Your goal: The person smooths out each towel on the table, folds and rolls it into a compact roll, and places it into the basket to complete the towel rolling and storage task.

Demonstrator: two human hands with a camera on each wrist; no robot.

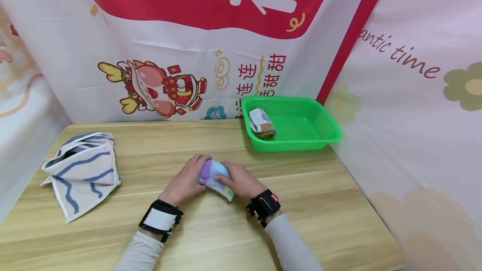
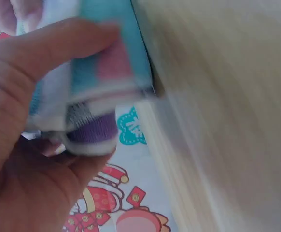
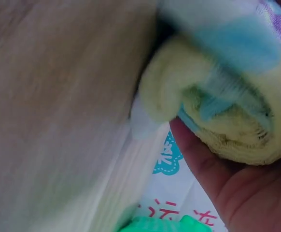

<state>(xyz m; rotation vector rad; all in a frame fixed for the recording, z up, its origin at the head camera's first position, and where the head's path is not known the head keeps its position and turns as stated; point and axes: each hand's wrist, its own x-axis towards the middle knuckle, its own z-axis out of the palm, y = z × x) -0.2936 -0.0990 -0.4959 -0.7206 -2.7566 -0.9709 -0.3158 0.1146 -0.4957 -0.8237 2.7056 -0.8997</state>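
Seen from the head, a person's left hand (image 1: pixel 186 183) and right hand (image 1: pixel 242 180) grip a rolled pastel towel (image 1: pixel 215 174) over the table's (image 1: pixel 211 241) middle — a striped towel (image 1: pixel 87 170) at left, a green basket (image 1: pixel 301 131) at far right. At the left wrist, thumb and fingers hold one end; at the right wrist — partly blurred — fingers curl around the yellow, spiraled other end.

- Left forearm (image 1: pixel 141 252), sleeved, reaches from the near side toward the far right.
- Right forearm (image 1: pixel 295 246), also sleeved, angles toward the far left.
- Left hand (image 1: pixel 184 182) grips, its thumb (image 2: pixel 75 42) set opposite curled fingers.
- Right hand (image 1: pixel 242 180) grips too, its thumb (image 1: pixel 224 179) pointing left.
- Both hands stand close together, the forearms spreading apart nearer the body.
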